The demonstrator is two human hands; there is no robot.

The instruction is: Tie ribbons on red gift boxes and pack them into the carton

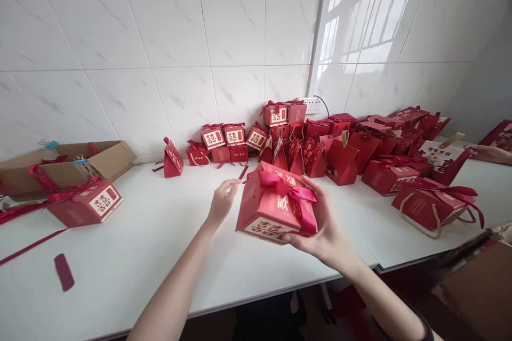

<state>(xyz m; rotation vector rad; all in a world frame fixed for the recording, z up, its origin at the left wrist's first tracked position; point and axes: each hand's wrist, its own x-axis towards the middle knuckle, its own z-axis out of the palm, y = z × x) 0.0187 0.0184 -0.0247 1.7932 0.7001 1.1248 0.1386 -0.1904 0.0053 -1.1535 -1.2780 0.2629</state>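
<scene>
A red gift box (267,208) tied with a pink ribbon bow (288,192) is held above the white table (152,256). My right hand (326,226) grips the box from its right side and underneath. My left hand (221,201) hovers at the box's left edge, fingers curled loosely together near the box's corner; whether it touches the box I cannot tell. A thin red ribbon end (243,172) lies on the table just behind my left hand.
Many red gift boxes (340,157) crowd the back and right of the table. A ribboned red box (86,203) and an open cardboard carton (80,165) sit at the left. A loose ribbon (30,246) and red strip (64,272) lie front left. Another person's hand (490,153) shows at far right.
</scene>
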